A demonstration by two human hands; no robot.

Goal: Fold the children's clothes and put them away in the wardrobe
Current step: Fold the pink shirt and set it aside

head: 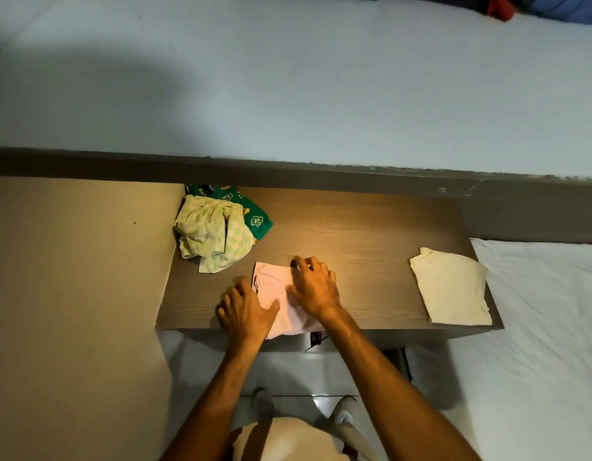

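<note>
On wooden desk top [371, 227], near front edge, centre: pink garment [278, 294], partly folded, flat, lower end hanging just past desk's front edge.

L hand [246, 309]: palm down on pink garment's left side, fingers spread and curled at left edge of cloth. Pressing, not pinching, as far as visible; no cloth lifted.

R hand [316, 286]: palm down on pink garment's right side, fingers splayed wide toward desk's back, fingertips at garment's top right corner. Flat on cloth, nothing clasped.

Both forearms bare, reaching in from below desk's front edge.

Desk, back left corner: unfolded heap. Light green checked garment [209, 232] crumpled on top, dark green printed garment [254, 216] beneath and behind it, touching back wall ledge [288, 171]. Heap's near tip just beside pink garment's top left corner; contact: can't tell.

Desk, right end: cream garment [451, 287], folded, flat, well apart from pink one, right corner reaching desk's right edge.

Right of desk: white sheet [537, 327], bed surface. Left of desk: tan panel [78, 277], upright, butting desk's left edge. Behind desk, above ledge: pale wall. Below desk's front edge: tiled floor, person's feet and pale top visible.

Wardrobe: not identifiable as such.
</note>
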